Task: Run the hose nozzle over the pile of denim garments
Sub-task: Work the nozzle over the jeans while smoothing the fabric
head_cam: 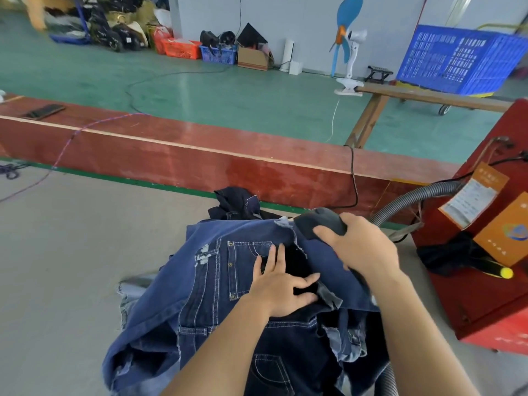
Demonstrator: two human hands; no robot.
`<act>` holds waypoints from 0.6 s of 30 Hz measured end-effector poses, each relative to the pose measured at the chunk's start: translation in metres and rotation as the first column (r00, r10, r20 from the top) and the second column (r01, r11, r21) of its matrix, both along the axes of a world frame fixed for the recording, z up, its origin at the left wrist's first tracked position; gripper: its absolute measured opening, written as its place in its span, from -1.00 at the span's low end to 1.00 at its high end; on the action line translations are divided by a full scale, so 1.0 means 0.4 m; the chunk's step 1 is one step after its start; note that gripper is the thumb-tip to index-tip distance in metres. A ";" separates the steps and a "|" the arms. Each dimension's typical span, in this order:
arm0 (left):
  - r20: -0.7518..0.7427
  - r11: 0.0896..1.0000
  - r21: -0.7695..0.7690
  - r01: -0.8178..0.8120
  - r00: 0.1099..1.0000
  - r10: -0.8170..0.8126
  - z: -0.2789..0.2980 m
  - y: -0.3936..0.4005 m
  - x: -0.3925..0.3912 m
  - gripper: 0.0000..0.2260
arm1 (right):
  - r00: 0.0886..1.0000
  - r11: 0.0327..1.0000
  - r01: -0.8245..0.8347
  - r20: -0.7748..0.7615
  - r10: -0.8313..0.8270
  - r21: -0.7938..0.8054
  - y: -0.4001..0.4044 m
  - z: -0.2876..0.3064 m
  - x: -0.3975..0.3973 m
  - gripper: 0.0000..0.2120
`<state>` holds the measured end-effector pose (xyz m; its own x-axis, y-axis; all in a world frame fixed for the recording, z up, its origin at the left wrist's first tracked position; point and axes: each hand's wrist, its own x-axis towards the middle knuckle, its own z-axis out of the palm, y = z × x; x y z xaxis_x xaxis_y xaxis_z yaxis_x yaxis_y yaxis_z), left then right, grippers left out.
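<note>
Landmark: we place everything against the heaped pile of dark blue denim garments [245, 307], which lies on the grey bench [71, 252] directly below us.

Nozzle: the dark grey plastic hose nozzle [320, 221] sits at the pile's far right edge, its mouth turned left toward the frayed waistband there.

Right hand: our right hand [360, 247] is wrapped round the nozzle's rear, fingers curled over its body.

Left hand: our left hand [283, 284] lies flat on top of the pile, fingers spread and straight, pressing the cloth down beside a dark opening.

Key relation: the untreated denim stretches from the nozzle toward us and to the left; we judge the sweep must run that way, along the pile's long axis from far right to near left. The right hand is the nearer one to the nozzle's end of the pile.

Hose: the grey ribbed hose [411, 201] runs right of the pile to the red metal machine cabinet [485, 295]; a further ribbed length shows at the pile's near right.

In the way: our flat left hand lies in the likely path and would need shifting.

Beyond the pile: a long red board [200, 155] and green floor [228, 92].
</note>
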<state>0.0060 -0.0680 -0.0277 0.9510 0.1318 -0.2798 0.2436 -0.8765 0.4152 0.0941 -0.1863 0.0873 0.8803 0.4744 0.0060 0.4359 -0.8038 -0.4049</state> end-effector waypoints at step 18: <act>-0.089 0.998 0.056 -0.013 0.996 0.018 0.007 -0.011 0.012 -0.57 | 0.998 0.998 0.007 0.055 -0.004 -0.064 0.023 -0.048 -0.015 -0.65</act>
<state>0.0109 -0.0725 -0.0250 0.9203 0.1639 -0.3552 0.2910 -0.8936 0.3418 0.0880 -0.1771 0.0682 0.8821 0.4703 0.0242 0.4515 -0.8298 -0.3280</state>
